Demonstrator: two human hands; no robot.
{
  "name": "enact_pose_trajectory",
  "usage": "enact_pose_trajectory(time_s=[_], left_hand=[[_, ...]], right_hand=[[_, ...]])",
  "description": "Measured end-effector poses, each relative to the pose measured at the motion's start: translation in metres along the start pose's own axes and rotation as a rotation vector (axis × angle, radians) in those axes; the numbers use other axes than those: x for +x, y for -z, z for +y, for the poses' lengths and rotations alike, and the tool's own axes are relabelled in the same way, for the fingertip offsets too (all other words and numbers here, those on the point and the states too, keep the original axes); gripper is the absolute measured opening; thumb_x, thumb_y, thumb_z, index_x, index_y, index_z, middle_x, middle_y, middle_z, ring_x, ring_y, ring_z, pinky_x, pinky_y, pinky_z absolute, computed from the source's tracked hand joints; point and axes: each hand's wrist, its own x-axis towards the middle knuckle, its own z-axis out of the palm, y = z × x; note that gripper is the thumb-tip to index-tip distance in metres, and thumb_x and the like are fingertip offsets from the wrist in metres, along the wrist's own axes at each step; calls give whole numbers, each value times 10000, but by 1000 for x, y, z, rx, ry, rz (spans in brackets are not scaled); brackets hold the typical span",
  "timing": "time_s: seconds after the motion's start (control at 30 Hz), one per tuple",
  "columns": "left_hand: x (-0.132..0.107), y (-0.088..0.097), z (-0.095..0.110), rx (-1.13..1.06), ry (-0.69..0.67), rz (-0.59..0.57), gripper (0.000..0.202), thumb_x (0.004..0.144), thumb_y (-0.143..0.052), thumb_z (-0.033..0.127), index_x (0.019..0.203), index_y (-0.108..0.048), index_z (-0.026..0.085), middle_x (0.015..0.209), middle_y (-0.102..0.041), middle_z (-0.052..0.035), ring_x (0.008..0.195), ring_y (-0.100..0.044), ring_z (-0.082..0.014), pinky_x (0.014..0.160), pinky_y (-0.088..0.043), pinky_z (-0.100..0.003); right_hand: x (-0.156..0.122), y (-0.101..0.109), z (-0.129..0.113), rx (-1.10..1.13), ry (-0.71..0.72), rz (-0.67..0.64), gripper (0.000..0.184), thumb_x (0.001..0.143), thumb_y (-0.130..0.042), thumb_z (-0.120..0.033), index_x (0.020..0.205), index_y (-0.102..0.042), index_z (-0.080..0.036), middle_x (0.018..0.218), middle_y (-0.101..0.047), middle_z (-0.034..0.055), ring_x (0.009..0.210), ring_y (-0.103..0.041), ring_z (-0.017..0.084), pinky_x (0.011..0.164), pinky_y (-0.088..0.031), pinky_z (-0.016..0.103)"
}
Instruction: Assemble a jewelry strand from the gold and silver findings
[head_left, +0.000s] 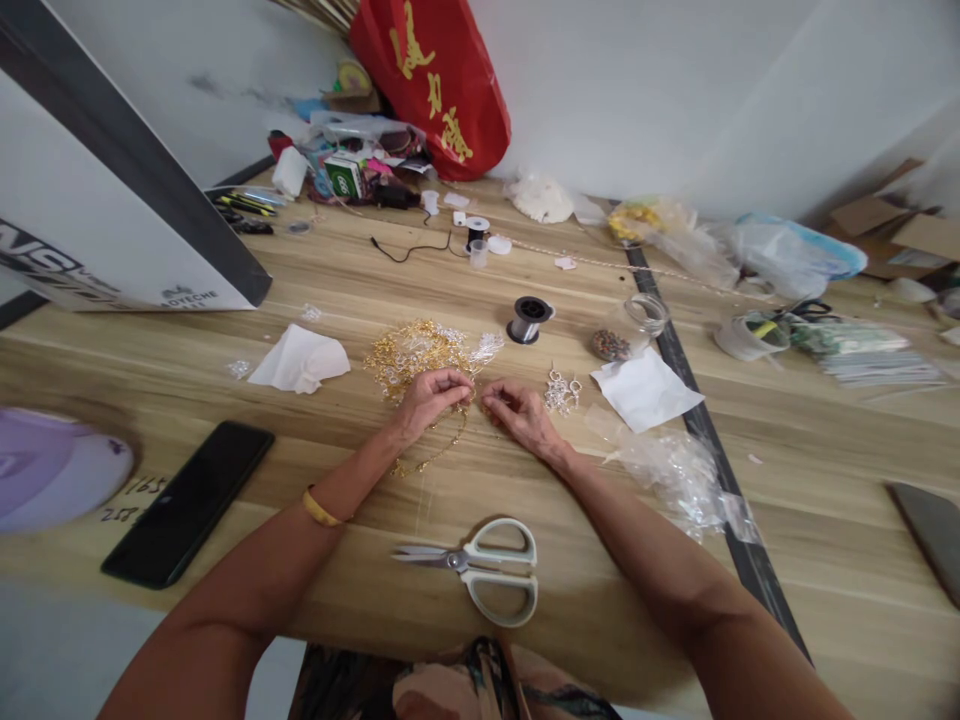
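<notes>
Over the middle of the table, my left hand (433, 402) is closed in a pinch on a thin gold chain (454, 440), which loops down from the fingers onto the wood. Just to its right, my right hand (523, 412) has its thumb and fingertips pressed together; whatever they hold is too small to make out. Behind my left hand lies a tangled pile of gold chains (397, 352), with silvery strands (486, 348) at its right end. A spool of fine wire (529, 320) stands behind my hands. Small silvery pieces (561, 390) lie right of my right hand.
White-handled scissors (501, 575) lie near the front edge. A black phone (187, 505) and a white paper (300, 360) are at left. On the right are a glass jar (630, 325) with beads, another paper (646, 390) and clear plastic bags (671, 475). A red bag (435, 90) stands behind.
</notes>
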Motion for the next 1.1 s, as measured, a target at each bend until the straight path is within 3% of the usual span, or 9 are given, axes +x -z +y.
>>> enact_pose_trajectory(time_s=[0.4,0.77,1.1], left_hand=[[1,-2,2,41,11,-16,169,667,-704,250,776,-667,127,669,-671,-19,623,-604,-115,647,-476,-245],[0,-2,2,20,9,-31,186,660,-715,263,773,-658,127,671,-667,-7,611,-597,-105,653,-487,-244],[1,-2,2,38,0,-37,181,671,-707,259,779,-657,122,672,-670,-11,623,-604,-110,666,-496,-250]], right_hand=[[0,0,3,0,21,16,164,833,-560,-313,873,-604,-160,654,-580,-2,528,-512,110,504,-418,226],[-4,-2,-5,-287,244,53,133,868,-500,-218,864,-621,-162,802,-641,36,659,-572,122,605,-453,226],[-2,-2,-5,-255,218,80,129,855,-514,-220,864,-628,-162,799,-662,43,664,-587,135,592,-461,233]])
